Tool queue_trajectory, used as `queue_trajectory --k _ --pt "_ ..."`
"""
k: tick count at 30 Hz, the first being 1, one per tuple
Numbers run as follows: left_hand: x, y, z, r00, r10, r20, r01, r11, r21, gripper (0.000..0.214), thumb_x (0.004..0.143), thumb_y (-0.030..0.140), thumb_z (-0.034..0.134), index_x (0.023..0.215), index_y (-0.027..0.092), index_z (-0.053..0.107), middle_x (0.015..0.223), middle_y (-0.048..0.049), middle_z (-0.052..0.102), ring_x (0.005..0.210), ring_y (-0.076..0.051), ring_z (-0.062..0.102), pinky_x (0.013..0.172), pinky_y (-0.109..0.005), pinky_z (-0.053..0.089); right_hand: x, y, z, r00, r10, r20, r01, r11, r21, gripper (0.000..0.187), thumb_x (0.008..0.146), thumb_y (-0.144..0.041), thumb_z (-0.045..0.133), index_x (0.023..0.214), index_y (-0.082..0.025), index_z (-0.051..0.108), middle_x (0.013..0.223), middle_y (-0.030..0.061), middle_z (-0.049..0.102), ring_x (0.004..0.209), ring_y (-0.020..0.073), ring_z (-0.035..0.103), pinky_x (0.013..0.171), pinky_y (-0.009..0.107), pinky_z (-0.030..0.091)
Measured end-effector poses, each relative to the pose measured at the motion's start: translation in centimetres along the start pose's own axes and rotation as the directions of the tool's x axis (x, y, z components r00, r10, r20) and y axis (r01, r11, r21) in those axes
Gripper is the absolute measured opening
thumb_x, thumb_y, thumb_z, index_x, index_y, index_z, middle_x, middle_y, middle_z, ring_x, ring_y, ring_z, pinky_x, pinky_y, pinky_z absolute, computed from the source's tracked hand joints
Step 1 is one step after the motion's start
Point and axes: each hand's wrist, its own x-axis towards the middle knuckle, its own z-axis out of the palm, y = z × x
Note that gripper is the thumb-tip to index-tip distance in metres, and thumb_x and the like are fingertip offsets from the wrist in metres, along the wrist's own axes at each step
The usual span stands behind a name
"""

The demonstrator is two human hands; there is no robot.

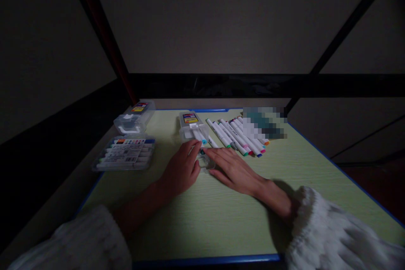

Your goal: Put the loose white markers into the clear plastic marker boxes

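Note:
On a pale green table [205, 215] my left hand [182, 168] curls round the near end of a clear plastic marker case [193, 128], fingers closed at its open lid [206, 161]. My right hand [236, 171] lies flat beside it, fingers stretched out and touching the lid's right side. Two white markers with blue tips [200, 136] stick out of the case. A row of several white markers [238, 135] with coloured caps lies just beyond my right hand.
At the far left stand a shut clear case [134, 118] and, nearer, a flat case full of markers [126, 152]. A blurred-out teal object [265, 123] sits at the back right. Dark metal bars [253, 84] frame the table's far edge.

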Motion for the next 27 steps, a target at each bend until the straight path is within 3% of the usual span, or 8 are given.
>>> queue_trajectory --k 5,27 --pt "0.1 0.01 -0.01 1.0 0.005 -0.008 -0.005 1.0 0.006 0.047 0.077 0.008 0.04 0.123 0.009 0.037 0.119 -0.0162 0.045 0.113 -0.026 0.043 0.095 -0.041 0.042 0.03 0.01 0.02 1.0 0.006 0.0 -0.006 1.0 -0.011 0.049 0.088 -0.031 0.041 0.131 -0.008 0.033 0.125 0.0153 0.049 0.111 0.0246 0.045 0.09 0.041 0.04" --pt "-0.18 -0.12 0.13 0.999 -0.031 0.032 0.032 0.999 -0.031 0.047 0.08 0.011 0.037 0.127 0.008 0.033 0.127 -0.0183 0.042 0.121 -0.025 0.04 0.1 -0.041 0.039 0.0 -0.07 0.04 1.0 0.027 0.01 -0.027 1.0 0.003 0.05 0.089 -0.034 0.04 0.132 -0.011 0.032 0.126 0.0146 0.048 0.111 0.0255 0.045 0.089 0.044 0.041"
